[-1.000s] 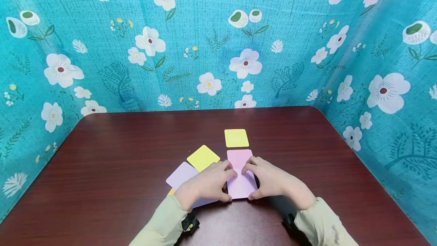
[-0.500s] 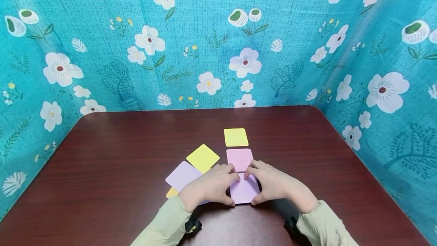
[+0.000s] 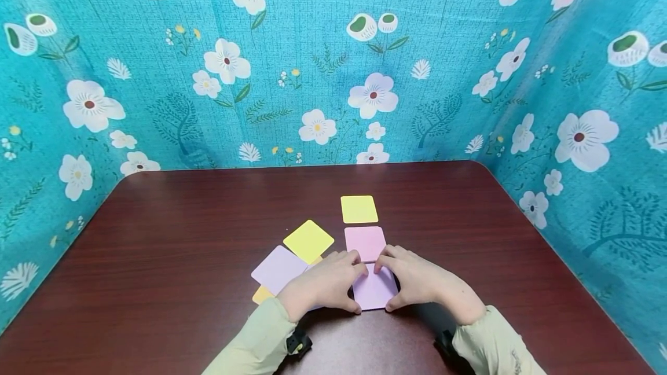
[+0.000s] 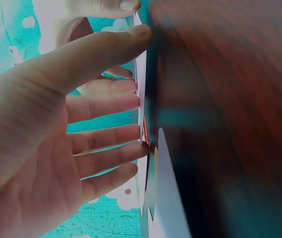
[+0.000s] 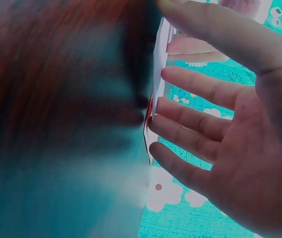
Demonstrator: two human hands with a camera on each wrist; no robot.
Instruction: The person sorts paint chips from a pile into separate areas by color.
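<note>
A lilac square card (image 3: 375,293) with rounded corners lies between my two hands on the table. My left hand (image 3: 324,281) holds it at its left side, thumb at the near left corner and bent forefinger toward the far edge. On the opposite side my right hand (image 3: 423,281) grips it the same way, thumb at the near right corner. Just beyond is a pink square card (image 3: 365,241), its near edge along the lilac one. The left wrist view shows the card edge-on, with the left hand's fingertips (image 4: 133,101) at it.
A yellow card (image 3: 359,209) lies beyond the pink one. To the left are another yellow card (image 3: 309,238), a lilac card (image 3: 278,269) and an orange-yellow card (image 3: 262,294) partly under it; my left hand hides part of this group. A floral curtain (image 3: 286,74) hangs behind the dark table (image 3: 198,236).
Both hands have drawn the lilac card a little toward me and slightly right, and a dark line now shows between it and the pink card. The other cards stay put.
</note>
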